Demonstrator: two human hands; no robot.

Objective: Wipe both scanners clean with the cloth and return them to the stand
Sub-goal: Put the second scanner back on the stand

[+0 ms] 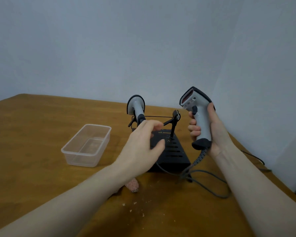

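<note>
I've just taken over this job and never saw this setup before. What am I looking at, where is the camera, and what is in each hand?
No machine here: a person works with two bare hands, filmed from one head-worn camera looking down. The right hand grips a grey corded handheld scanner. The left hand is open, reaching toward the black metal stand, where a second grey scanner sits. On the brown wooden table lie a clear plastic tub and a pink cloth, partly hidden under the left forearm.

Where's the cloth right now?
Head view: the pink cloth lies on the table near the front, mostly hidden under the left forearm, just in front of the black stand.
</note>
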